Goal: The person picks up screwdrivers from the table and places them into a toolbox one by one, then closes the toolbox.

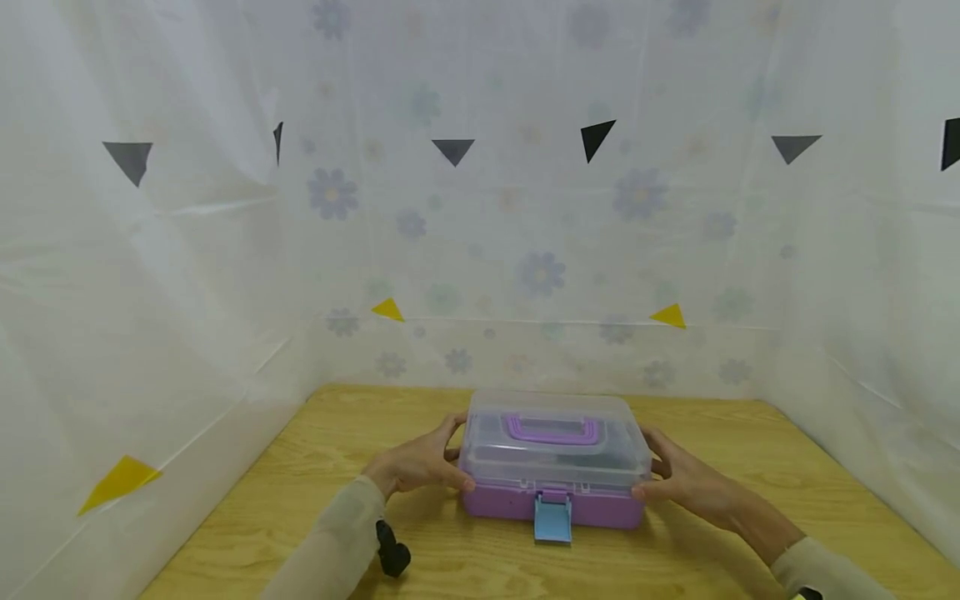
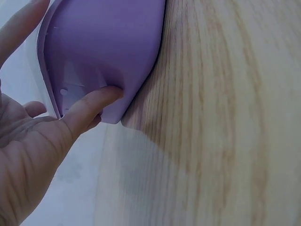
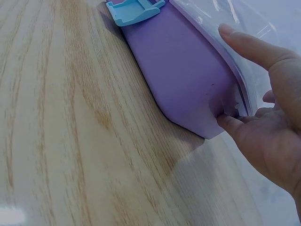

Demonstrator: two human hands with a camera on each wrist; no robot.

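From the head camera, your storage box (image 1: pixel 554 462) sits near the front middle of the wooden tabletop (image 1: pixel 315 467), its clear lid (image 1: pixel 554 442) closed over a purple base, a purple handle (image 1: pixel 553 429) lying flat on top and a blue latch (image 1: pixel 552 517) hanging open at the front. Your left hand (image 1: pixel 420 462) cups the box's left end, fingers spread along the lid and thumb at the lower front corner. Your right hand (image 1: pixel 686 483) mirrors it on the right end, fingers reaching up behind the lid's corner. Both forearms come in low from the near edge, in pale sleeves. White plastic sheeting (image 1: pixel 150 275) with triangle marks walls the tabletop.

From the left wrist, your left hand (image 2: pixel 33 141) lies open against the box (image 2: pixel 108 42); the thumb (image 2: pixel 89 106) presses the purple base at its rounded corner, the grip spread rather than curled round anything.

From the right wrist, your right hand (image 3: pixel 268 117) does likewise: one straight finger (image 3: pixel 249 44) rests along the clear lid's edge, the thumb (image 3: pixel 233 125) meets the base's corner, and the blue latch (image 3: pixel 134 10) shows at the far end. The box (image 3: pixel 183 70) rests flat on the tabletop (image 3: pixel 70 141).
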